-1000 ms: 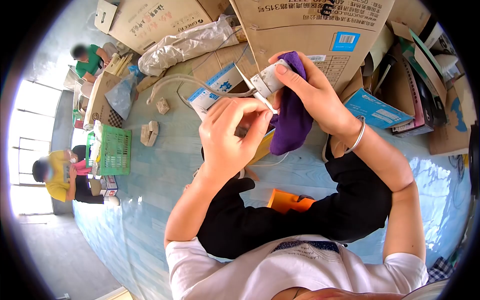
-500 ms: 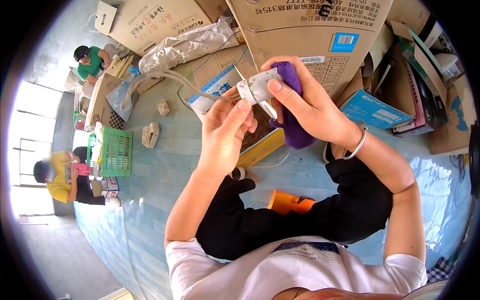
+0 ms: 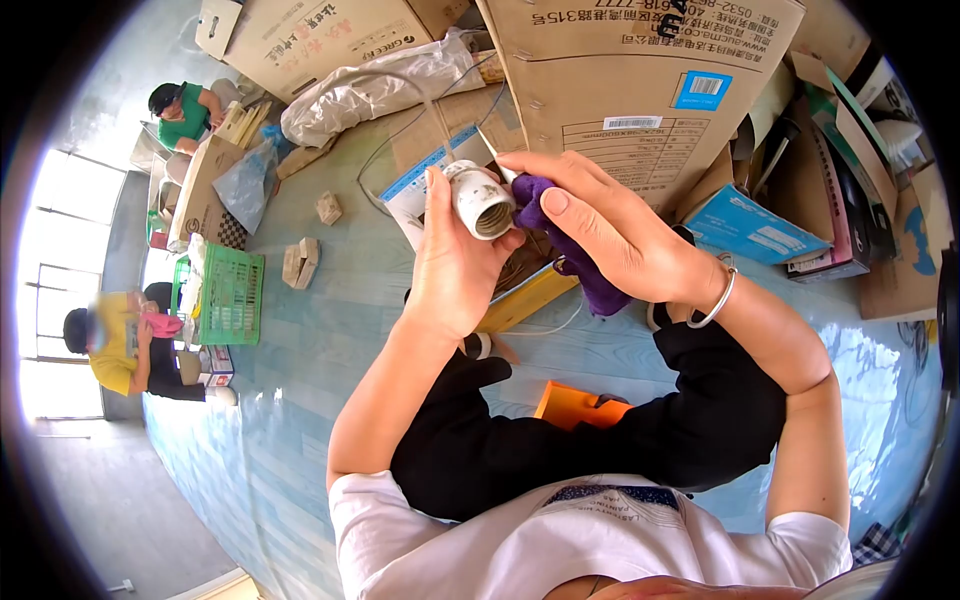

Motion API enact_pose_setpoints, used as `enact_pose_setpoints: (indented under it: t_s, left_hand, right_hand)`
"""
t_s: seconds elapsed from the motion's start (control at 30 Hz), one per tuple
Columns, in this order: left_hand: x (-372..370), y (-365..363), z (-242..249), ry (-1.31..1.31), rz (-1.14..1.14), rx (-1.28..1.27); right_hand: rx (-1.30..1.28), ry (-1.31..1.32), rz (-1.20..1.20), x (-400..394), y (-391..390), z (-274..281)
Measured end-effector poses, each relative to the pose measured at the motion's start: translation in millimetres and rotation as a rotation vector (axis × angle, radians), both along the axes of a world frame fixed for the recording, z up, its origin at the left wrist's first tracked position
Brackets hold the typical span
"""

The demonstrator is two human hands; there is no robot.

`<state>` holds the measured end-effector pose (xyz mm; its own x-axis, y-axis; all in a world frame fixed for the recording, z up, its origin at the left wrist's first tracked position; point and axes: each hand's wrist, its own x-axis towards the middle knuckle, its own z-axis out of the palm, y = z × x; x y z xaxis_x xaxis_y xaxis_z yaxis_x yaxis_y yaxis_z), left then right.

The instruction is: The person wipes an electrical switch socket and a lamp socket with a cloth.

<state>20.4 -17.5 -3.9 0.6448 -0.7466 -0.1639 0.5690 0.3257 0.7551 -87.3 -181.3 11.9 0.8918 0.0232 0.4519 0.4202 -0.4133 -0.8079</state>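
A white, dirt-specked lamp socket point(image 3: 480, 205) sits in my left hand point(image 3: 457, 262), its threaded opening tilted toward me. Fingers and thumb of that hand curl round its side. A grey cable point(image 3: 437, 120) runs up and away from the socket's back. My right hand point(image 3: 625, 235) grips a purple cloth point(image 3: 597, 285) and presses part of it against the socket's right side. Some of the cloth is hidden behind the right fingers.
A large cardboard box point(image 3: 640, 60) stands just ahead. Opened boxes, one of them blue point(image 3: 755, 225), are to the right. On the left are a green basket point(image 3: 230, 300) and wooden blocks point(image 3: 300, 263). Two people sit farther left. An orange object point(image 3: 575, 405) lies between my legs.
The socket has turned so its opening now faces me instead of pointing into the cloth. My right hand and the cloth have drawn off its end to its side.
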Motion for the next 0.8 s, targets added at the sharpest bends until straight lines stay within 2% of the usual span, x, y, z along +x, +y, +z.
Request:
enact_pose_setpoints:
  t_s: [0.1, 0.17, 0.2, 0.3, 0.33, 0.4, 0.57, 0.63, 0.73, 0.8]
  left_hand:
    - [-8.5, -7.3, 8.5, 0.087, 0.080, 0.100]
    - [1.4, 1.5, -2.1, 0.112, -0.168, 0.027]
    - [1.1, 0.2, -5.6, 0.100, -0.147, 0.080]
    - [-13.1, -7.9, 5.5, 0.093, -0.117, 0.186]
    - [-15.5, -8.9, 8.8, 0.104, -0.122, 0.194]
    - [-18.9, -7.6, 12.1, 0.129, -0.140, 0.184]
    - [-16.9, -4.6, 5.8, 0.118, -0.129, 0.253]
    - [-19.3, -3.6, 5.6, 0.121, -0.147, 0.247]
    - [-20.6, -3.1, 4.0, 0.068, -0.286, 0.180]
    - [-21.4, -3.6, 3.0, 0.060, -0.292, 0.178]
  right_hand:
    - [0.102, 0.077, -0.132, -0.5, 7.3, 3.6]
    - [0.130, 0.008, -0.195, 3.3, 10.4, 2.1]
    - [0.151, 0.054, -0.241, -1.3, 11.5, 5.9]
    - [-0.045, -0.178, -0.306, -1.0, 16.2, 8.5]
    - [-0.037, -0.193, -0.278, 2.1, 14.7, 9.4]
    - [-0.247, -0.253, -0.101, 5.8, 13.0, 9.6]
    - [-0.215, -0.156, -0.108, 4.8, 16.9, 10.7]
    - [-0.213, -0.163, -0.204, 6.0, 15.9, 7.9]
    - [-0.252, -0.175, -0.299, 9.3, 10.7, 8.3]
    - [-0.248, -0.189, -0.311, 9.9, 10.4, 7.6]
